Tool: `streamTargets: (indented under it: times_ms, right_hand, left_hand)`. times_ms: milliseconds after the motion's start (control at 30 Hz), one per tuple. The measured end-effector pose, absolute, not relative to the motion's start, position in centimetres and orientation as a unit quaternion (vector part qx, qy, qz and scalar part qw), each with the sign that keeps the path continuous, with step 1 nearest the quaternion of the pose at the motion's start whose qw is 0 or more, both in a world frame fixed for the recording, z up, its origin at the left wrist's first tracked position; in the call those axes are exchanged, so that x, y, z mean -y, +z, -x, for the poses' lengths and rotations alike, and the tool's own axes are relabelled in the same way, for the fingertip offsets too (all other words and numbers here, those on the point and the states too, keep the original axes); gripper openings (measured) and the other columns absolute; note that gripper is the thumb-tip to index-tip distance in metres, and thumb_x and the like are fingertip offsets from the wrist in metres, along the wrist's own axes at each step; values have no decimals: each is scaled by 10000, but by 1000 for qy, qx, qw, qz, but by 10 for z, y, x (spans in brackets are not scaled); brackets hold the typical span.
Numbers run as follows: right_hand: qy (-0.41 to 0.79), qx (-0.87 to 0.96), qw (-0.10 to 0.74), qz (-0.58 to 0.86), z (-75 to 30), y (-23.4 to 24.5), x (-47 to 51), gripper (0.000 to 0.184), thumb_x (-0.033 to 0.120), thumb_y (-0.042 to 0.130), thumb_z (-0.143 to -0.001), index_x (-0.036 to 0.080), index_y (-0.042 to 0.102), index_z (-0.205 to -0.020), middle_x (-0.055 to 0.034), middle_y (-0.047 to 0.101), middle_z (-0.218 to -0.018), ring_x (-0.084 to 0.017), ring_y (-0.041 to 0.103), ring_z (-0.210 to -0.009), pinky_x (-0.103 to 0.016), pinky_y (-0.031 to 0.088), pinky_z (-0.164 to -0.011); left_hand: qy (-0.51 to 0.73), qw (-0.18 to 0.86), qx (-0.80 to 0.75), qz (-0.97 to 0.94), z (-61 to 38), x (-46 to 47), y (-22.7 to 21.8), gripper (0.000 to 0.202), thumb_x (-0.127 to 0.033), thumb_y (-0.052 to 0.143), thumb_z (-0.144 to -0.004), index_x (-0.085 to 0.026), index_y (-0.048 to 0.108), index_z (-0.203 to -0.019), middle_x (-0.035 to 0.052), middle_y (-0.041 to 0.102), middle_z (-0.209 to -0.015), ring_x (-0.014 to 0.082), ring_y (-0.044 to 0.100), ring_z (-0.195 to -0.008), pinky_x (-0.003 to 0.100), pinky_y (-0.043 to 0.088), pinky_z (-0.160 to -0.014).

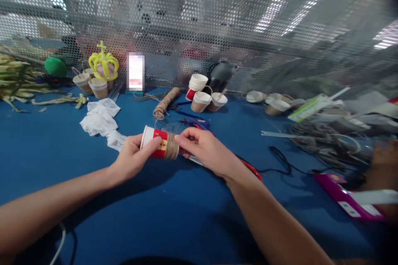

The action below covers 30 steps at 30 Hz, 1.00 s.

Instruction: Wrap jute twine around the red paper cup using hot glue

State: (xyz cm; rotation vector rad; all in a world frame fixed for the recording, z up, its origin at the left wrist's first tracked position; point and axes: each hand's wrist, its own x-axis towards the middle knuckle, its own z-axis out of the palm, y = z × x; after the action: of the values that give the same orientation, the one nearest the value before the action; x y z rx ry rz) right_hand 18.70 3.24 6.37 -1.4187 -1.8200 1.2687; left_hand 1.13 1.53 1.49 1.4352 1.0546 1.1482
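Observation:
A red and white paper cup (156, 143) lies on its side between my hands above the blue table (174, 211). Brown twine (171, 146) is wound round the cup's narrow end. My left hand (132, 158) grips the cup near its white rim, thumb on top. My right hand (203, 149) pinches the twine-wrapped end with its fingertips. A thin strand of twine runs back from the cup toward a twine spool (164, 102) lying further back on the table.
A blue glue gun (195, 122) lies just behind my right hand, with red-handled scissors (250, 168) under my wrist. Crumpled white paper (101, 121) sits at left. Twine-wrapped cups (205, 99) and a yellow crown (103, 65) stand by the perforated metal screen (199, 20). Clutter fills the right side.

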Motion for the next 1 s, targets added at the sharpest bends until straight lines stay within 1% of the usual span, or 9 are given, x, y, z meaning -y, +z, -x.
streamTargets:
  times_ms: [167, 267, 367, 500, 567, 700, 800, 900, 1000]
  right_hand:
    - [565, 604, 294, 479, -190, 48, -27, 219, 359, 551, -741, 164, 457, -703, 14, 509, -628, -86, 482, -558, -229, 404, -534]
    - [495, 649, 315, 484, -191, 42, -20, 207, 332, 554, -742, 175, 441, -668, 33, 474, -612, -83, 441, -558, -224, 377, -537]
    - [387, 731, 300, 476, -191, 38, -12, 187, 256, 569, -735, 179, 438, -627, 34, 468, -630, -89, 422, -580, -227, 364, -564]
    - [332, 780, 281, 450, -189, 30, -9, 179, 196, 564, -741, 182, 430, -623, 27, 480, -661, -96, 440, -612, -228, 371, -594]
    - [315, 794, 269, 446, -188, 26, -10, 175, 196, 565, -746, 183, 436, -628, 23, 491, -670, -100, 452, -622, -232, 377, -603]
    - [276, 826, 243, 426, -187, 22, -10, 130, 206, 576, -745, 177, 495, -648, 9, 529, -690, -112, 481, -648, -244, 388, -626]
    - [283, 821, 237, 436, -190, 26, -11, 47, 221, 549, -762, 178, 558, -744, -13, 575, -758, -120, 519, -678, -242, 409, -624]
    - [281, 761, 283, 512, -202, 38, -20, 122, 243, 466, -807, 179, 569, -818, -22, 605, -752, -126, 558, -670, -241, 426, -607]
    - [202, 702, 284, 621, -222, 47, -40, 232, 313, 425, -821, 178, 547, -677, -16, 579, -599, -136, 542, -555, -264, 402, -558]
  left_hand:
    - [422, 482, -395, -658, -8, -17, 17, 247, -301, 512, -779, -103, 656, -809, 42, 654, -738, 119, 531, -630, 215, 419, -589]
    - [410, 589, -389, -577, -9, -23, 19, 251, -313, 573, -740, -102, 649, -850, 46, 658, -757, 129, 552, -680, 229, 425, -652]
    - [400, 716, -377, -429, -10, -28, 20, 270, -353, 622, -689, -97, 639, -776, 39, 646, -664, 114, 555, -593, 223, 425, -591]
    - [362, 761, -392, -368, -11, -30, 21, 253, -333, 670, -643, -100, 643, -737, 37, 646, -666, 98, 557, -560, 208, 414, -559]
    - [358, 751, -401, -383, -11, -29, 19, 254, -336, 669, -641, -105, 648, -745, 33, 646, -671, 97, 554, -566, 207, 410, -569]
    - [368, 680, -455, -442, -10, -29, 13, 271, -377, 647, -636, -110, 624, -674, -4, 576, -552, 81, 475, -485, 198, 341, -483]
    - [365, 621, -486, -495, -9, -31, 7, 297, -410, 612, -653, -116, 583, -635, -27, 498, -501, 68, 388, -442, 202, 274, -438]
    - [353, 570, -508, -541, -8, -34, 4, 329, -438, 577, -668, -119, 540, -594, -39, 435, -484, 57, 319, -428, 202, 220, -417]
    - [347, 531, -513, -578, -8, -35, 2, 338, -440, 543, -683, -118, 527, -582, -35, 417, -499, 63, 318, -451, 205, 229, -427]
